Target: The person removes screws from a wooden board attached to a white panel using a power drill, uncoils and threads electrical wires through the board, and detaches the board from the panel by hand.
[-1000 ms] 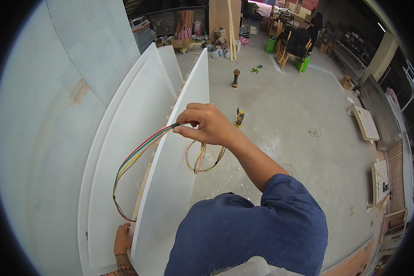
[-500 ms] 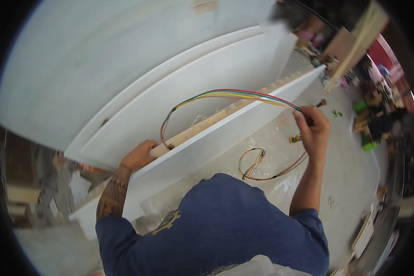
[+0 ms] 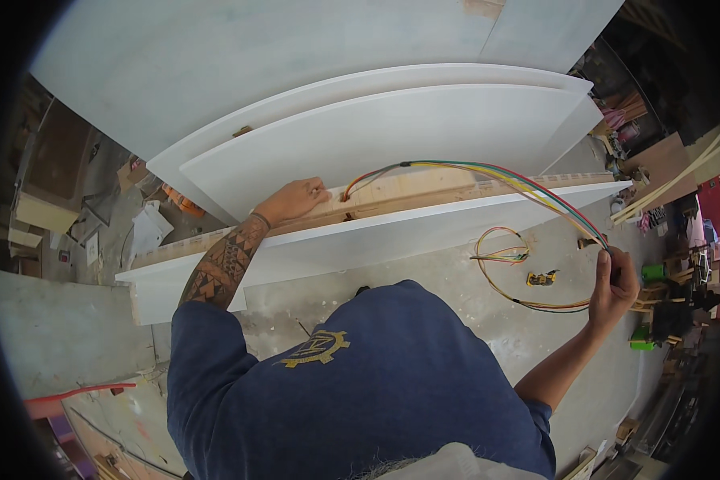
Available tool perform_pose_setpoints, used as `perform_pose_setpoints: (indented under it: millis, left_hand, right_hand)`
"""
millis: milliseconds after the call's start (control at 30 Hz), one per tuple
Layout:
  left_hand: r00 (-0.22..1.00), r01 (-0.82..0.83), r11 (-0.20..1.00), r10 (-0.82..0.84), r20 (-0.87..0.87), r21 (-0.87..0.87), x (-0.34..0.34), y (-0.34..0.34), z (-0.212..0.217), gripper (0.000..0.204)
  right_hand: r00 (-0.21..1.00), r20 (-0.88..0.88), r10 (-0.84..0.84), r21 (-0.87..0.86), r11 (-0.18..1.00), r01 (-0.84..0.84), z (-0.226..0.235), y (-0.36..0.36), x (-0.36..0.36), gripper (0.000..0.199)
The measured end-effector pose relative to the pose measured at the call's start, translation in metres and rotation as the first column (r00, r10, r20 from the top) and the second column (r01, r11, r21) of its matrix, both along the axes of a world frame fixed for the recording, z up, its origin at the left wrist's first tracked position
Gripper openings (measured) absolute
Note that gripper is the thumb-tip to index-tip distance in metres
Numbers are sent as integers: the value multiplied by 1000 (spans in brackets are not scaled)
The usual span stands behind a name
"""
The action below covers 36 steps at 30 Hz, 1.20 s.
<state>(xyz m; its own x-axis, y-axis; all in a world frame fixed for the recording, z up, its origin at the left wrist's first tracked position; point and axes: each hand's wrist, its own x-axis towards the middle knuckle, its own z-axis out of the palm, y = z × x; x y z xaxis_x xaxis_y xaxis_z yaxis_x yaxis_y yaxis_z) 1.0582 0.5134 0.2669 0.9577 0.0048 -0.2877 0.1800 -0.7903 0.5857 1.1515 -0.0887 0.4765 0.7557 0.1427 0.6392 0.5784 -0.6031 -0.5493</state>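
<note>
A bundle of red, green, yellow and brown wires (image 3: 488, 168) arches over a white panel (image 3: 424, 228) standing on its long side. One end of the bundle goes into a hole in the panel's wooden upper edge (image 3: 424, 189). Out to the right, my right hand (image 3: 614, 286) is closed in a pinch on the wires. The rest of the bundle hangs from it and loops on the floor. My left hand (image 3: 294, 200) lies over the wooden edge just left of the hole, fingers curled down on it; its fingertips are partly hidden.
More white panels (image 3: 424, 120) stand behind, against a pale wall-like surface (image 3: 296, 48). On the floor (image 3: 424, 280) lies a yellow and black tool (image 3: 542, 278). Wood pieces and clutter line the right side; a brown cabinet (image 3: 52, 160) stands at left.
My right hand has moved outward to the right, stretching the wire arc wider. My left hand has shifted along the wooden edge, close to the hole. The view has turned and is sharper.
</note>
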Motion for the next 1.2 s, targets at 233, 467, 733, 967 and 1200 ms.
perform_pose_setpoints:
  millis: [233, 467, 733, 967, 1200]
  left_hand:
    - [991, 69, 991, -55, 122, -115, -14, -30, 128, 68]
    - [883, 44, 977, -137, 450, 210, -24, -97, 227, 71]
    - [739, -57, 964, -135, 660, 261, -37, -221, 278, 56]
    - [630, -127, 936, -178, 756, 327, -52, -262, 273, 47]
    - [600, -235, 879, -204, 774, 414, -44, -311, 273, 45]
  right_hand:
    - [998, 53, 27, -159, 987, -18, 25, 11, 0, 11]
    - [976, 12, 218, -362, 911, -199, 65, 26, 5, 12]
    - [963, -38, 268, -323, 908, -265, 118, 45, -36, 28]
    - [854, -387, 347, -127, 897, -423, 99, 24, -28, 38]
    - [717, -470, 515, 107, 839, -533, 32, 22, 14, 32]
